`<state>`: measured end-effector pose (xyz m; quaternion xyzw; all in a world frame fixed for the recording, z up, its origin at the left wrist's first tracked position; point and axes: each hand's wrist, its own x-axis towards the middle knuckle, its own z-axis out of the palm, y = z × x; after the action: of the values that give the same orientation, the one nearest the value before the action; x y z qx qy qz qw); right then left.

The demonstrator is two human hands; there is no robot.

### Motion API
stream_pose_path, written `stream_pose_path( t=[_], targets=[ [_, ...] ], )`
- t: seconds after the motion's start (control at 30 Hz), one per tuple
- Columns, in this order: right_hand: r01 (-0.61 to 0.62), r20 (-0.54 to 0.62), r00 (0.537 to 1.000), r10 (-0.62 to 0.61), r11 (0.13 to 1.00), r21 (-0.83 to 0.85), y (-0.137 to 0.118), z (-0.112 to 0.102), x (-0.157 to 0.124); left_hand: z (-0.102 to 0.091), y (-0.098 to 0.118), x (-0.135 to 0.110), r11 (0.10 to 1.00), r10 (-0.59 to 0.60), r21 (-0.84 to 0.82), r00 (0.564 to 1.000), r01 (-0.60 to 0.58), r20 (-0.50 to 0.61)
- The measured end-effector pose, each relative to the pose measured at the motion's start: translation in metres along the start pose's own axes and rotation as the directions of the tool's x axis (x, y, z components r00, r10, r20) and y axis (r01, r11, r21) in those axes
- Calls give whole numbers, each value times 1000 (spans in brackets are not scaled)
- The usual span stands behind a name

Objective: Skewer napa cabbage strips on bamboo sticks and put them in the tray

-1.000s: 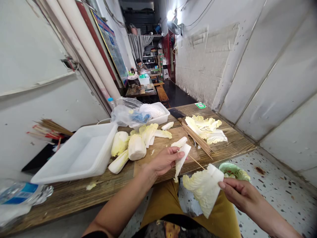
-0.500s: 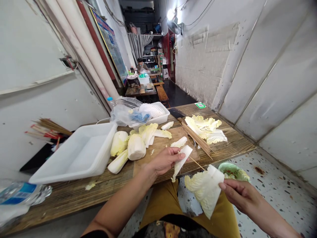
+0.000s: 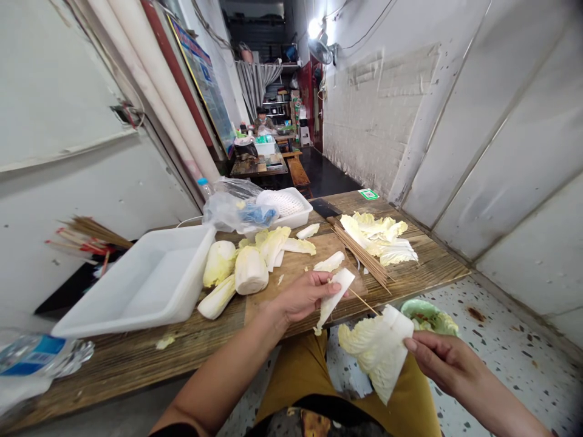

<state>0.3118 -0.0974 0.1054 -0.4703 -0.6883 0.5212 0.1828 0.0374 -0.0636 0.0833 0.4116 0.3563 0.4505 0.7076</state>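
Note:
My left hand [image 3: 301,295] pinches a folded white cabbage piece [image 3: 334,292] threaded on a thin bamboo skewer [image 3: 363,301], just over the near edge of the wooden cutting board [image 3: 300,266]. My right hand [image 3: 439,359] grips a broad pale-green cabbage leaf [image 3: 376,349] by its white stem end, held over my lap beside the skewer's free tip. Cut cabbage chunks [image 3: 237,270] lie on the board's left side. A bundle of loose skewers [image 3: 362,255] rests to the right of the board, next to a pile of leaves [image 3: 380,237].
A wooden table [image 3: 136,355] carries a white plastic tub [image 3: 146,282], a white colander with a plastic bag [image 3: 268,209], a cleaver [image 3: 325,209] and a water bottle [image 3: 31,358]. A green bowl [image 3: 428,312] sits on the speckled floor. A person sits far down the corridor.
My right hand has dipped slightly with the leaf. The left hand holds steady with the skewered piece.

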Motion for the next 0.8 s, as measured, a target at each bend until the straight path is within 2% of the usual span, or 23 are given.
stream_pose_path(
  t=[0.17,0.43,0.8],
  targets=[
    [9,-16,1000,-9,1000,8,-1,1,0,1,1,-1,996,41,81,999,-43,26],
    [-49,49,998,49,999,0,8,0,0,-2,-3,3,981,102,166,995,-101,2],
    [-60,45,997,58,998,35,19,1,5,4,2,3,978,41,205,999,-43,16]
  ],
)
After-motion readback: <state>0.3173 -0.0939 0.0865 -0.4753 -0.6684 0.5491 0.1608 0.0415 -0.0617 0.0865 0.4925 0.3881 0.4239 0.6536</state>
